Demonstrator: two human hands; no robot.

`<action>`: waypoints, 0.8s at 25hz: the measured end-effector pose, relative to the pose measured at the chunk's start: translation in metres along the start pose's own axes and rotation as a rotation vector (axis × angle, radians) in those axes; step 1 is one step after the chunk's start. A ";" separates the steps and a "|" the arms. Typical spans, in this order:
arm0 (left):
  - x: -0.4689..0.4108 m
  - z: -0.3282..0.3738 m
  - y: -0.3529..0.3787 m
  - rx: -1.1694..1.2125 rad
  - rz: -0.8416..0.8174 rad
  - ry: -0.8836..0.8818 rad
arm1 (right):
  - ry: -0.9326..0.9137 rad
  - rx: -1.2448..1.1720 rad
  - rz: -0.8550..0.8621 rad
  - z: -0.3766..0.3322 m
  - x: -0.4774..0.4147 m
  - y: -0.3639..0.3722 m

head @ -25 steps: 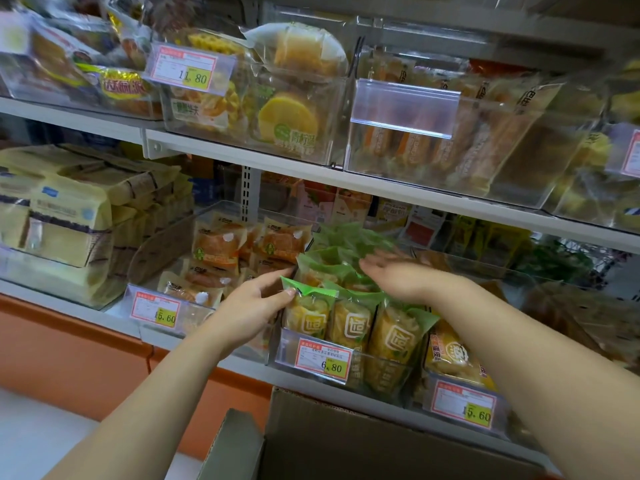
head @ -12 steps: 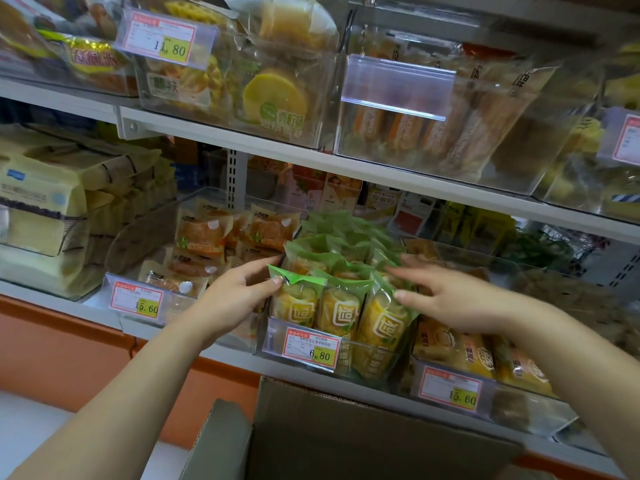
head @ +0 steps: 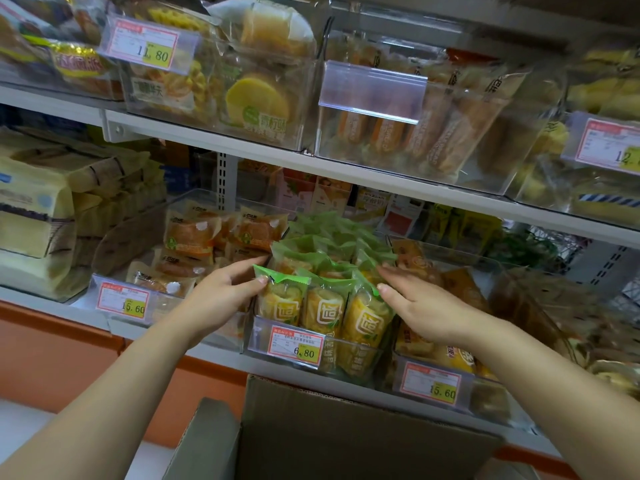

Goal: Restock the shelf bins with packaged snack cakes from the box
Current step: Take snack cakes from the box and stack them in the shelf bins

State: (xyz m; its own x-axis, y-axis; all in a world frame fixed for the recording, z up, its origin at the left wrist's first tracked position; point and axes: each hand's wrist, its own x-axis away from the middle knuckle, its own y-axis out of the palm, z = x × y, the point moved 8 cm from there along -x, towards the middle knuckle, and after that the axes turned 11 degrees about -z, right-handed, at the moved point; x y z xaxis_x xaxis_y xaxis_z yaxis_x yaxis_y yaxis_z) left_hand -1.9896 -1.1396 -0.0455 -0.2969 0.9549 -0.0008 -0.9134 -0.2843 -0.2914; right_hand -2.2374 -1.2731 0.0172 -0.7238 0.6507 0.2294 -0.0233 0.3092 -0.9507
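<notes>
Both my hands are on the green snack cake packs (head: 323,308) in the middle clear bin (head: 258,336) on the lower shelf (head: 79,313) — one hand per side. My left hand (head: 221,294) lies vs. the left side of the stack. Its fingers are nearly straight and reach back past the front-left pack, w/ the thumb tip touching the corner of that pack's green top seal. It isn't wrapped round anything. My right hand (head: 427,306) is flat vs. the right side, fingers straight & together, pointing into the bin. Its thumb tip is by the front-right pack's seal, and nothing is gripped there either.

The front row is three packs upright, side by side, w/ more green packs behind. The 6.80 price tag (head: 298,346) sits on the bin's front wall. Just left is a bin of orange-wrapped cakes (head: 190,237), tagged 15.60. Just right is a bin of yellow packs (head: 429,344), also 15.60. The cardboard box (head: 329,438) is below the shelf edge, right under the green bin, one flap folded out to the left — can't see what's inside.
</notes>
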 end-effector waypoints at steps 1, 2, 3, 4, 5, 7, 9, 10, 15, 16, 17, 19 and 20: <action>0.001 0.000 0.000 -0.002 0.002 -0.002 | -0.007 -0.034 -0.008 0.000 -0.002 -0.003; 0.001 0.000 0.001 -0.002 0.006 -0.003 | -0.001 -0.087 -0.003 0.002 -0.005 -0.009; 0.002 0.001 0.001 -0.002 0.009 -0.001 | 0.015 -0.134 0.018 0.007 -0.011 -0.017; 0.003 0.002 0.002 -0.005 0.012 0.002 | 0.038 -0.164 0.042 0.013 -0.017 -0.025; 0.004 0.002 0.002 -0.008 0.013 0.003 | 0.064 -0.178 0.054 0.017 -0.024 -0.028; 0.004 0.002 0.002 -0.007 0.015 0.005 | 0.106 -0.158 0.002 0.022 -0.040 -0.018; 0.004 0.003 0.001 0.006 0.012 0.009 | 0.124 -0.139 -0.080 0.024 -0.052 -0.006; 0.003 0.004 0.001 0.012 0.009 0.011 | 0.135 -0.175 -0.099 0.024 -0.056 -0.007; 0.001 0.001 0.000 0.015 -0.024 0.028 | 0.180 -0.130 0.000 0.022 -0.079 -0.033; 0.000 0.000 -0.001 -0.003 -0.020 0.033 | 0.194 -0.105 -0.023 0.019 -0.083 -0.027; -0.001 -0.001 -0.002 -0.024 -0.013 0.034 | 0.197 -0.102 -0.045 0.017 -0.086 -0.019; -0.004 -0.002 -0.004 -0.027 -0.007 0.026 | 0.176 -0.115 -0.059 0.014 -0.089 -0.011; -0.004 -0.001 -0.004 -0.018 -0.008 0.025 | 0.167 -0.117 -0.055 0.013 -0.088 -0.011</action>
State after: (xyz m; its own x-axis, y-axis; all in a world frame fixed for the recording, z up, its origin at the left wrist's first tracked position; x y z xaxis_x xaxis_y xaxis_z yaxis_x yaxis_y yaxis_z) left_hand -1.9841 -1.1421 -0.0455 -0.2824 0.9590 -0.0226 -0.9104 -0.2754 -0.3088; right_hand -2.1826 -1.3426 0.0053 -0.5993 0.7333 0.3212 0.0273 0.4197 -0.9072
